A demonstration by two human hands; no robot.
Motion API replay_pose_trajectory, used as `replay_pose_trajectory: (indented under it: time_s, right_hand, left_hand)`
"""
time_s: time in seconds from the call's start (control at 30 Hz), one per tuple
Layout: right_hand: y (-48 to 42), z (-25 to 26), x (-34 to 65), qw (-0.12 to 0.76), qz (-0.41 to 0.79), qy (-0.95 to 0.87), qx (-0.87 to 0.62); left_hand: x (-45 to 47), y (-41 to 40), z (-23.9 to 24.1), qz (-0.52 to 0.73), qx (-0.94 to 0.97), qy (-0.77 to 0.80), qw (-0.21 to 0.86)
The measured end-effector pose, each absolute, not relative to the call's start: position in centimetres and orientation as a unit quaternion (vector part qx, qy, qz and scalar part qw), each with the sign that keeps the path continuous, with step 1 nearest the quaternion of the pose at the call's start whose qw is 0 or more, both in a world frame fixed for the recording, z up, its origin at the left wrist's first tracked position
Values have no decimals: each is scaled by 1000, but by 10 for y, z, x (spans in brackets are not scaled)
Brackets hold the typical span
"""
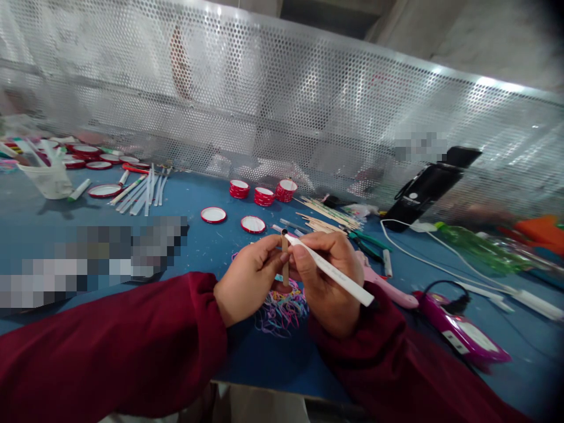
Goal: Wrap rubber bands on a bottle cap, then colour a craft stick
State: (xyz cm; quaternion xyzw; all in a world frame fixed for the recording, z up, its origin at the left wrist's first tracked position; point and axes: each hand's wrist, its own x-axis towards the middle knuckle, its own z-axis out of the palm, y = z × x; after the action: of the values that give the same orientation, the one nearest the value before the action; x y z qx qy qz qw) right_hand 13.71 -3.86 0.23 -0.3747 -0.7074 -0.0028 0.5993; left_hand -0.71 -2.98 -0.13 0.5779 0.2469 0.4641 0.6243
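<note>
Item: wooden stick [285,264], held upright, long axis 12-to-6, pinched by the left hand [247,285] above the blue desk [211,247]. Right hand [328,276], at its 3 o'clock, grips a white pen [330,270], tip meeting the stick's top. Coloured bands [282,311] lie beneath.

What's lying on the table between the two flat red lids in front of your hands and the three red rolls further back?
Nothing: in the head view, the blue table is bare between the lids and the rolls.
</note>
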Motion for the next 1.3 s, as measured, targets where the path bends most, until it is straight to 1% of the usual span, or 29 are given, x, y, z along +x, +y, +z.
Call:
replay_pose_trajectory:
  time_s: [0.7,1.3]
  right_hand:
    - [-40,3,138,590,-17,-711,-382]
    - [-38,1,139,597,6,-701,-391]
  left_hand:
    - [-6,-30,-2,465,572,240,632]
    - [-7,-32,2,462,560,242,643]
